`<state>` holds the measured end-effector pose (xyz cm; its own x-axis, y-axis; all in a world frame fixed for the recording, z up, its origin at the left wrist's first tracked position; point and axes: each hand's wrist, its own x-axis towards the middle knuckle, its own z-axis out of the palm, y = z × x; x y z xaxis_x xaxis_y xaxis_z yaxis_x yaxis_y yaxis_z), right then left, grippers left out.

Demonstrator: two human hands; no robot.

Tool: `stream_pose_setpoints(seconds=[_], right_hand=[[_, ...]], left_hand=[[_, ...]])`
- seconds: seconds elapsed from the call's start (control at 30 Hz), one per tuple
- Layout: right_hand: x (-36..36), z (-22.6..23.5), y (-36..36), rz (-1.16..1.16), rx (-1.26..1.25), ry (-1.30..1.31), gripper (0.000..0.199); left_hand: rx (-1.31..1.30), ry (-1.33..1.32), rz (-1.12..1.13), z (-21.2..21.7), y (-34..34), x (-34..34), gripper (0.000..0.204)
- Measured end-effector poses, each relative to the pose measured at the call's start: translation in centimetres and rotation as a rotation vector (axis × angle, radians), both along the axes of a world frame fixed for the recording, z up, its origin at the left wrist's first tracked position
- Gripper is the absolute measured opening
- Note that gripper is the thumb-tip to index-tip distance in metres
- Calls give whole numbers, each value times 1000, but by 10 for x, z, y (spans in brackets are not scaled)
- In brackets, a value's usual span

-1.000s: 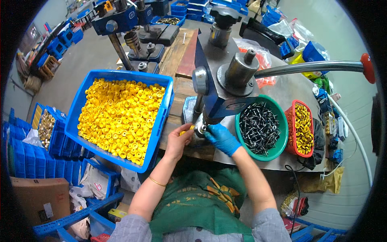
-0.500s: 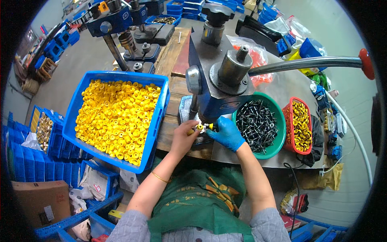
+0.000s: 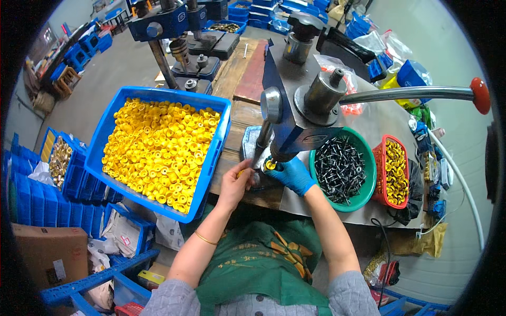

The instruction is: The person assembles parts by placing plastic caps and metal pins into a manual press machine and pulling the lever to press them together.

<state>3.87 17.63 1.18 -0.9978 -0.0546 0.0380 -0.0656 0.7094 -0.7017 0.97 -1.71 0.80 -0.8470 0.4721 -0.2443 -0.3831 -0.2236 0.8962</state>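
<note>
My bare left hand (image 3: 233, 185) pinches a small yellow piece (image 3: 241, 173), mostly covered by the fingers, that looks like one of the round yellow caps. In a blue glove, my right hand (image 3: 294, 176) grips a yellow cap (image 3: 271, 165) beneath the ram of the hand press (image 3: 303, 113). The cap's round end faces up; whatever is under it is hidden by the glove. To the left, a blue bin (image 3: 210, 174) holds many yellow caps (image 3: 163, 150). Right of my gloved hand stands a green bowl (image 3: 373, 181) of black screw-like parts (image 3: 340, 168).
The press's long lever (image 3: 406, 95) with its red knob (image 3: 480, 96) reaches out to the right. A red basket (image 3: 380, 197) of yellow-and-dark pieces sits past the bowl. More presses (image 3: 203, 68) stand at the far left of the wooden bench (image 3: 232, 118).
My left hand has drawn back left and down, away from the right hand. The gloved hand stays under the press, with a yellow cap now showing upright. The whole view has shifted slightly.
</note>
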Motion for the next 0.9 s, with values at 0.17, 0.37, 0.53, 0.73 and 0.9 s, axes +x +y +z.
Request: stream_pose_setpoints(seconds=[0.17, 0.37, 0.53, 0.73, 0.9], right_hand=[[2, 88, 22, -224, -102, 382, 24], [77, 226, 268, -280, -397, 457, 41], [174, 249, 91, -79, -281, 80, 60], [156, 164, 36, -169, -244, -287, 86], [184, 225, 88, -106, -93, -66, 76]], left_hand=[[71, -92, 19, -3, -5, -5, 33], [216, -198, 77, -2, -2, 1, 35], [203, -267, 59, -6, 18, 0, 33], [233, -312, 84, -11, 11, -5, 28], [326, -387, 48, -4, 10, -7, 28]])
